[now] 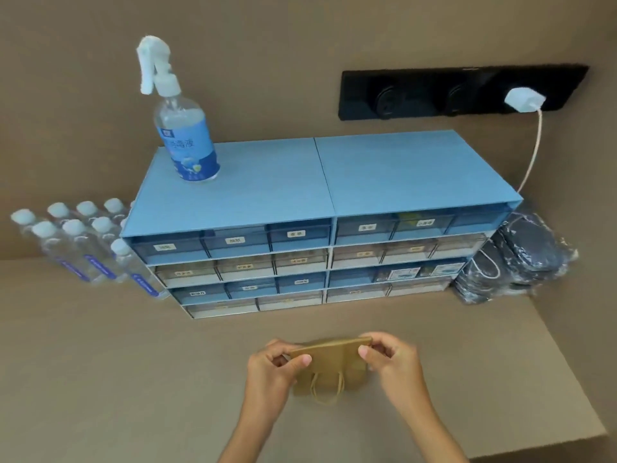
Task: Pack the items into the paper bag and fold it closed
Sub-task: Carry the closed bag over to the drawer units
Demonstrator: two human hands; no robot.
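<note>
A small brown paper bag (334,365) with twine handles stands on the tan counter in front of me. Its top edge is folded over toward me, and one handle loop hangs down its front. My left hand (273,369) pinches the left end of the folded top between thumb and fingers. My right hand (390,359) pinches the right end in the same way. The bag's contents are hidden.
A blue drawer organiser (320,228) with labelled drawers stands behind the bag, a spray bottle (183,128) on its top. Several small clear bottles (83,242) stand at left. Black wrapped packs (514,262) lie at right. The counter edge (567,389) runs along the right.
</note>
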